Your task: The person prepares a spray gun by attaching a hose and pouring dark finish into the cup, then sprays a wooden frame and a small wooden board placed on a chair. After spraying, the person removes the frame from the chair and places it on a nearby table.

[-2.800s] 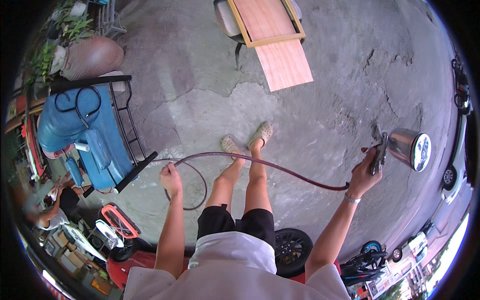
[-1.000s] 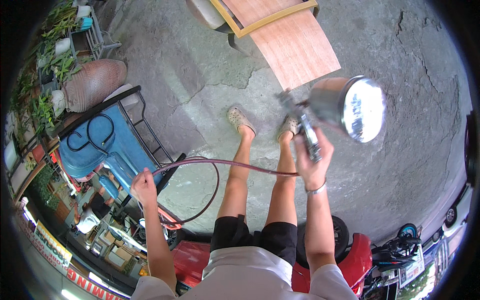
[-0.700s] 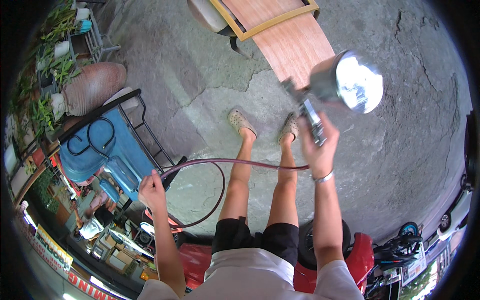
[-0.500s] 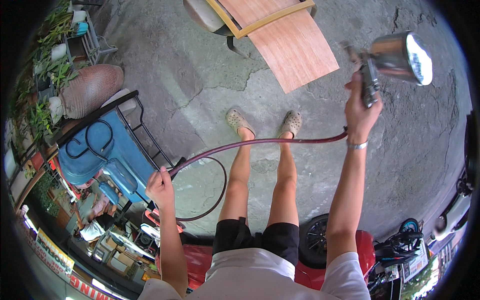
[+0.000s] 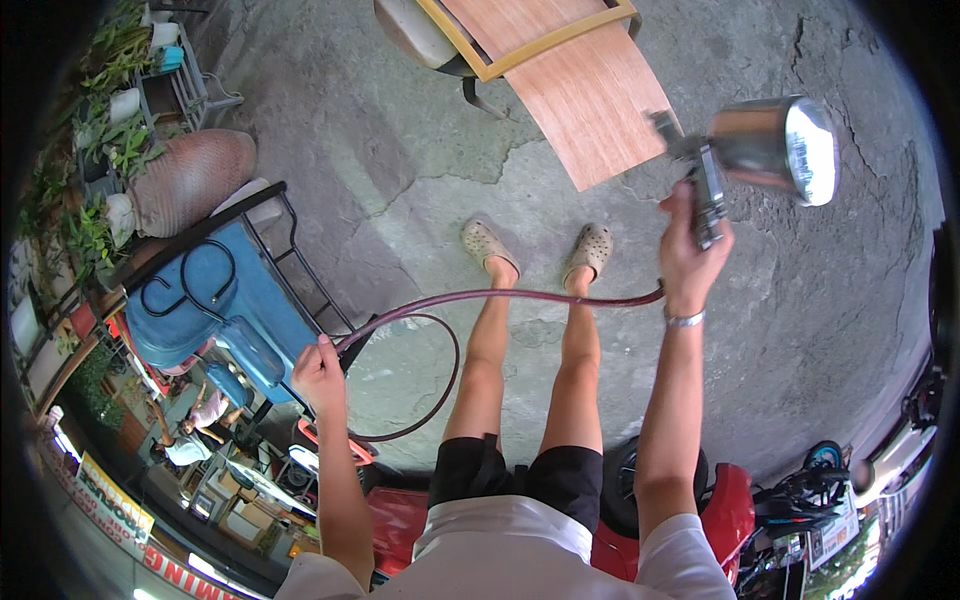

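My right hand [image 5: 694, 255] is closed round the handle of a metal spray gun [image 5: 708, 195], whose shiny silver cup [image 5: 760, 145] points out to the right. From the gun's handle a dark red air hose [image 5: 480, 296] runs left across my shins. My left hand [image 5: 320, 378] is closed on that hose near the blue seat, and a loop of it hangs below. Beyond the gun's nozzle lies a thin plywood sheet [image 5: 590, 120] under a yellowish wooden frame [image 5: 550, 45], both resting on a round-edged stool or table [image 5: 415, 30].
To the left stands a blue padded seat [image 5: 180, 310] with a black metal frame and a black cable on it. A brown ribbed jar [image 5: 195, 180] and potted plants line the far left. Behind me are a red vehicle [image 5: 730, 520] and a motorbike [image 5: 815, 500]. Two people are at lower left.
My right hand has brought the spray gun left and a little nearer to me. My left hand stays on the hose, whose span between the hands has shortened.
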A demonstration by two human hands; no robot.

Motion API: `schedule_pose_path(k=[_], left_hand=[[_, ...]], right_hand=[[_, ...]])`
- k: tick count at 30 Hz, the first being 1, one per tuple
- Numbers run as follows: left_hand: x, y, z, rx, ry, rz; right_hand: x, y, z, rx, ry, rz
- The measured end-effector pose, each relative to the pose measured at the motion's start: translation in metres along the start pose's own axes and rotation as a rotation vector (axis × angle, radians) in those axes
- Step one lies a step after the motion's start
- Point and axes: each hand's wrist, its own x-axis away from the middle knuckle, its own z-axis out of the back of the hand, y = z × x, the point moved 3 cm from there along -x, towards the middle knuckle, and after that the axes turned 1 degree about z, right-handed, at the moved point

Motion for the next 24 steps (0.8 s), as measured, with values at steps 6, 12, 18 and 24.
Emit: schedule_pose_path(k=[6,12,18,24], left_hand=[[-0.005,-0.041,0.023,-0.1,0.01,-0.006],[-0.01,-0.059,0.028,-0.097,-0.013,-0.038],[-0.008,-0.053,0.023,-0.034,0.002,-0.092],[-0.009,-0.055,0.018,0.088,-0.014,-0.082]], right_hand=[[0.073,-0.036,-0.03,0.016,-0.237,0.063],[0.099,-0.064,-0.039,-0.144,-0.431,0.189],[0.051,-0.058,-0.037,0.06,-0.218,0.076],[0.003,-0.059,-0.016,0.101,0.259,0.03]])
